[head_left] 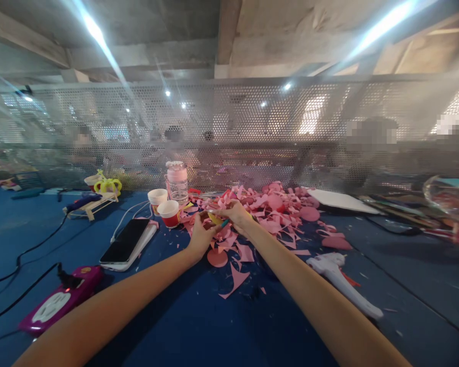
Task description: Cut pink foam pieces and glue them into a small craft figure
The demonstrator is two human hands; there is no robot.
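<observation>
On the blue table (199,326), at its far middle, both bare hands meet above a heap of pink paper scraps (275,209). Left hand (199,235): fingers curled and pressed on a small yellow piece (215,218), held just above the scraps. Right hand (237,213): closed around a thin tool with a teal tip (224,223), most of it hidden by the fingers, so its kind cannot be told; the tip touches or nearly touches the yellow piece. Below the hands lie a pink paper disc (217,258) and an angular pink offcut (235,281). Just left of the hands stand two small cups, one red (169,213) and one white (157,197), with a clear bottle (177,182) behind them. A phone (125,241) lies flat near the left forearm, resting on a white slab. A magenta device (61,300) with a cable attached sits at the near left edge. A white glue gun (342,283) lies beside the right forearm. A perforated metal screen (252,122) closes the far side of the table; blurred people show behind it.
</observation>
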